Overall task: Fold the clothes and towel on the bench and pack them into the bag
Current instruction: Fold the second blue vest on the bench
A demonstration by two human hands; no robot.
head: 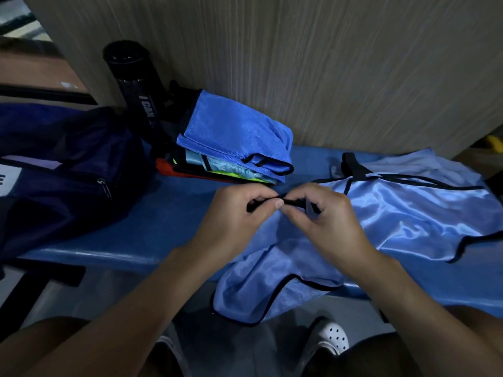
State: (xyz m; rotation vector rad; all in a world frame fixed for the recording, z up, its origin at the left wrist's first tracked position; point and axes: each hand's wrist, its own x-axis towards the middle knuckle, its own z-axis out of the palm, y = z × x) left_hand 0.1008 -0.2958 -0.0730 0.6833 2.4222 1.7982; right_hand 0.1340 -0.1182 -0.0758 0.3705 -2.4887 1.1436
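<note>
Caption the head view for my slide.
Left hand and right hand pinch the black trim of a light blue vest on the bench; folded stack and bag nearby.

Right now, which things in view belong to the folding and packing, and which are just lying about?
Part of the job: light blue bib, its black strap pinched by left hand and right hand; folded stack; dark blue bag; bench.
Lying about: black bottle standing beside the stack; yellow thing at the far right, too little in view to identify.

On the blue plastic bench (pixel 152 235): one navy fabric bag (pixel 68 172), one black cylindrical bottle (pixel 136 85), one folded-clothes stack (pixel 234 131), one spread light-blue satin vest (pixel 408 213).
</note>
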